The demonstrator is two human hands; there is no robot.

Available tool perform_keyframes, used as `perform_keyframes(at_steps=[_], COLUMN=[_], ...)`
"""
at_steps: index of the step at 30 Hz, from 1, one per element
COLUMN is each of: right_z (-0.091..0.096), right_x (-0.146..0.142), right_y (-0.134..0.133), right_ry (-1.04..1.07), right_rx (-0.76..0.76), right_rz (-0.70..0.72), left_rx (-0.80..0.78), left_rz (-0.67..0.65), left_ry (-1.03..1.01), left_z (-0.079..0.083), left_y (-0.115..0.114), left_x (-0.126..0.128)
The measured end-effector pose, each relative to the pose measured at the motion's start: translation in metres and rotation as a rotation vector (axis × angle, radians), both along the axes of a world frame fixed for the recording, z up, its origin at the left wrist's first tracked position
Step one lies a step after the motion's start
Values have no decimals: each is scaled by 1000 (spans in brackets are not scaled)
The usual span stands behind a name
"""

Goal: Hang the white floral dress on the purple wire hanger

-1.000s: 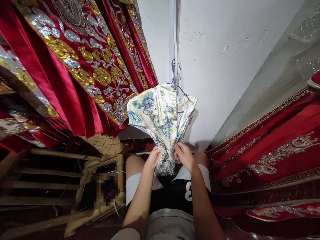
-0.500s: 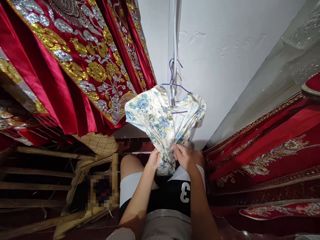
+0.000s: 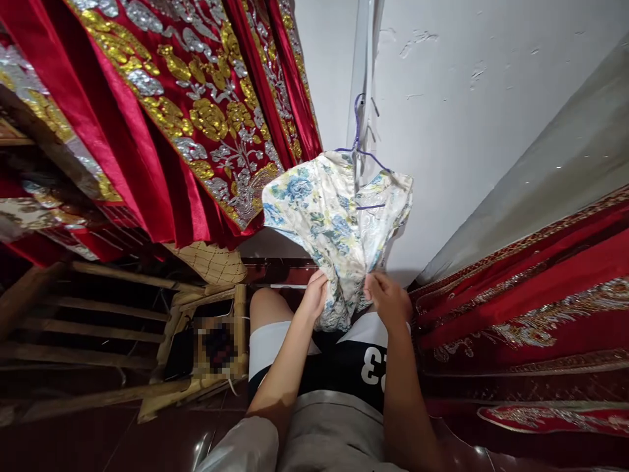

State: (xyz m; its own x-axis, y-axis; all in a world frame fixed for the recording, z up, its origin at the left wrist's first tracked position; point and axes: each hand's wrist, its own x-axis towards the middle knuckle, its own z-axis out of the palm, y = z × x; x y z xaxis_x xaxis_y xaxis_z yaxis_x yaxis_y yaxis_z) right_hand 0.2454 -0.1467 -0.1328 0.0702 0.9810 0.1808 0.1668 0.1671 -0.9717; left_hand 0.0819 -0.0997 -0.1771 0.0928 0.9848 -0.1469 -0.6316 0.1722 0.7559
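Note:
A cream garment with blue and yellow flowers [image 3: 334, 223] hangs on a purple wire hanger [image 3: 361, 141] against the white wall. My left hand [image 3: 314, 295] is closed on the garment's lower part from the left. My right hand [image 3: 388, 298] pinches the same gathered cloth from the right. Both hands sit just above my knees, with the fabric bunched between them.
Red satin garments with gold and silver embroidery [image 3: 196, 111] hang at the left. More red embroidered cloth [image 3: 531, 308] lies at the right, with grey sequinned fabric [image 3: 550, 177] above it. A bamboo chair [image 3: 206, 328] stands at the lower left on a dark floor.
The view has shifted, showing more of the purple hanger. Both hands keep their hold on the flowered garment's lower part, the right hand now a little further apart from the left.

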Motion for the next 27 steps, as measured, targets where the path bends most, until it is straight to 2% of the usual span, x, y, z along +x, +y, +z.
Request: perform_keyframes(at_steps=[4, 5, 6, 7, 9, 11, 14, 17, 20, 24, 27], right_z=[-11, -13, -14, -13, -11, -8, -3, 9, 39, 101, 135], right_x=[-4, -7, -10, -14, -22, -28, -30, -25, -17, -12, -16], right_y=[5, 6, 7, 8, 8, 7, 8, 23, 54, 102, 118], right_ry=[162, 184, 197, 200, 184, 158, 120, 159, 247, 294, 333], right_rx=[-74, -85, -95, -108, -121, -114, -98, -85, -16, 163, 262], right_rz=[-118, -110, -90, -63, -7, 28, 48, -27, -119, -98, -78], left_rx=[124, 203, 296, 389, 500, 497, 465, 556, 621, 678, 792], left_rz=[684, 778, 777, 687, 404, 213, 176, 205, 203, 146, 39], left_ry=[258, 356, 451, 525, 575, 535, 537, 658, 798, 908, 962], left_z=[-6, -7, -8, -9, -9, -8, -5, -4, -9, -18, -21], left_y=[-1, -6, -11, -17, -28, -32, -28, -19, -14, -13, -9], left_x=[0, 3, 7, 12, 24, 35, 41, 35, 29, 32, 38])
